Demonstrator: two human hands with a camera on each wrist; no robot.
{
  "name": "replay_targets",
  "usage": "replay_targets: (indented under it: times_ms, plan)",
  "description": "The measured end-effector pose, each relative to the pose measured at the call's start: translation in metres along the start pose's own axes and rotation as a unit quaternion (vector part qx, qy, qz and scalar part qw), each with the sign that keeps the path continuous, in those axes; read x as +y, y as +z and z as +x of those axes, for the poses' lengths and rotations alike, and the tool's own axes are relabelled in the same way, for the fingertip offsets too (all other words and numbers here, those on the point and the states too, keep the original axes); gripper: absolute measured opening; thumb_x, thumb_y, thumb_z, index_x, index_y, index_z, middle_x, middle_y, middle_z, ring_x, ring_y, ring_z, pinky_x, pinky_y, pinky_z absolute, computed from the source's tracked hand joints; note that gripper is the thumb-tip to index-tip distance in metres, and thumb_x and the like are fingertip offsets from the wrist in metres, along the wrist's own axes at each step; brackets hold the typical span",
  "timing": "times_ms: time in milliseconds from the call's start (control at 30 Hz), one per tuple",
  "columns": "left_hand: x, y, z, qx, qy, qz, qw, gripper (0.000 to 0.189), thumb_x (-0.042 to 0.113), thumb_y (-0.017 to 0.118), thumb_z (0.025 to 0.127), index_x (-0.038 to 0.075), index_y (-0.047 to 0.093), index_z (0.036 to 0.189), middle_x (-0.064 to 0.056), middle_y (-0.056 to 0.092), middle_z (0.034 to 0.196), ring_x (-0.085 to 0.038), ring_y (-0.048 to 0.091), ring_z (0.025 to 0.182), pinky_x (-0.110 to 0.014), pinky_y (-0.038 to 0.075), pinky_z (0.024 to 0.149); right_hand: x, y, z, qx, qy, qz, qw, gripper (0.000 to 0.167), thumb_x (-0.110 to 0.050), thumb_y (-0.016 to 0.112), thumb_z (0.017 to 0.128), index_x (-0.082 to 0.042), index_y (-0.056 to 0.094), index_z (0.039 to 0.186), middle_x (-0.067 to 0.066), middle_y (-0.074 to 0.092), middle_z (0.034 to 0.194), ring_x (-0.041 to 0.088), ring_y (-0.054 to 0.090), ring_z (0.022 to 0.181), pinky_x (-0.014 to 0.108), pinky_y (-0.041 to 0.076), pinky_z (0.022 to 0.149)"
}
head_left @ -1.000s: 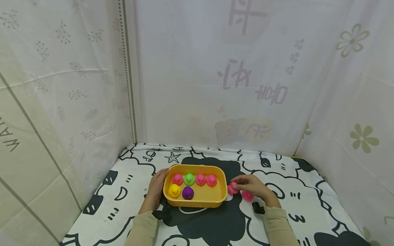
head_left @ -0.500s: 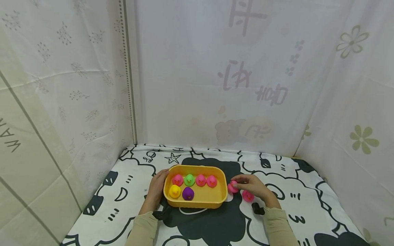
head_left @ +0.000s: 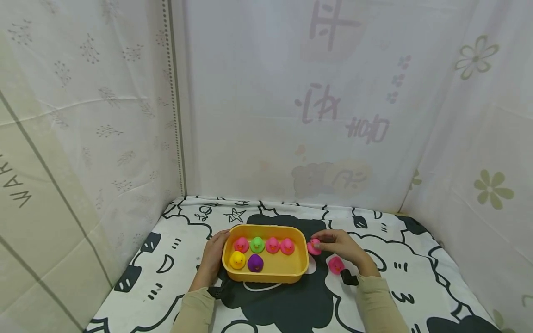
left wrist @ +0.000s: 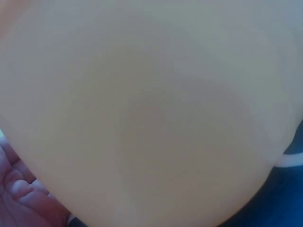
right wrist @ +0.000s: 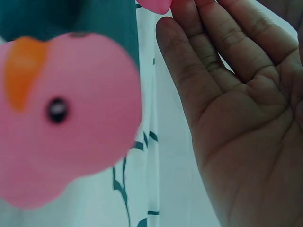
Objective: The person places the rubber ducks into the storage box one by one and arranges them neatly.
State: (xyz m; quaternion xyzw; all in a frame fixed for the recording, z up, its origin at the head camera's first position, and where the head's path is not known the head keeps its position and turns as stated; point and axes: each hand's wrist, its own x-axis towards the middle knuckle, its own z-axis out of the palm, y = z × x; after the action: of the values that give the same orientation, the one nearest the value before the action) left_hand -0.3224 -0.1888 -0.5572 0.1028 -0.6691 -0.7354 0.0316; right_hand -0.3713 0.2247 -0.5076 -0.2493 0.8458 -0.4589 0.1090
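A yellow plastic tray (head_left: 275, 276) holds small rubber ducks in two rows: pink ones, a green duck (head_left: 257, 245), a yellow duck (head_left: 237, 260) and a purple duck (head_left: 255, 263). My left hand (head_left: 213, 254) holds the tray's left end, fingers at the rim; in the left wrist view the tray wall (left wrist: 151, 118) fills most of the picture. Just off the tray's right end, my right hand (head_left: 343, 247) pinches a pink duck (head_left: 313, 247) between thumb and fingers. Another pink duck (head_left: 336, 265) sits on the cloth below that hand, large in the right wrist view.
A white cloth (head_left: 166, 282) with black cartoon drawings covers the surface. Pale printed curtains (head_left: 258, 115) stand behind and at both sides. A white cord-like loop (head_left: 262, 287) shows in front of the tray.
My right hand has raised the pinched pink duck slightly and shifted it a little toward the tray's right end. The left hand keeps its place on the tray.
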Motion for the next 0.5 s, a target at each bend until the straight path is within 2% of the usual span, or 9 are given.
replay_targets:
  times_ms: [133, 333, 500]
  plan:
    - [0.000, 0.000, 0.000, 0.000, 0.000, 0.001, 1.0000, 0.054, 0.051, 0.056, 0.098, 0.012, 0.060, 0.136, -0.011, 0.058, 0.139, -0.028, 0.053, 0.129, -0.046, 0.041, 0.111, -0.008, -0.004, 0.003, -0.006, -0.006, -0.014, 0.9999, 0.040, -0.034, 0.073, 0.092, -0.012, 0.069, 0.125, 0.001, 0.072, 0.116, 0.024, 0.066, 0.108, 0.043, 0.057, 0.092]
    - [0.002, 0.001, -0.001, 0.000, 0.001, 0.004, 1.0000, 0.055, 0.051, 0.056, 0.098, 0.012, 0.060, 0.136, -0.011, 0.058, 0.139, -0.028, 0.053, 0.129, -0.047, 0.040, 0.112, -0.018, -0.011, 0.008, -0.001, -0.008, -0.042, 0.9991, 0.036, -0.037, 0.074, 0.091, -0.017, 0.072, 0.120, -0.003, 0.072, 0.111, 0.022, 0.065, 0.108, 0.045, 0.055, 0.094]
    - [0.002, 0.000, -0.001, 0.001, 0.001, 0.006, 1.0000, 0.053, 0.050, 0.055, 0.098, 0.013, 0.061, 0.136, -0.010, 0.058, 0.139, -0.028, 0.054, 0.128, -0.047, 0.040, 0.112, -0.027, -0.015, 0.013, -0.008, -0.036, -0.049, 0.9981, 0.031, -0.035, 0.074, 0.092, -0.019, 0.073, 0.119, -0.004, 0.072, 0.110, 0.022, 0.064, 0.108, 0.041, 0.055, 0.094]
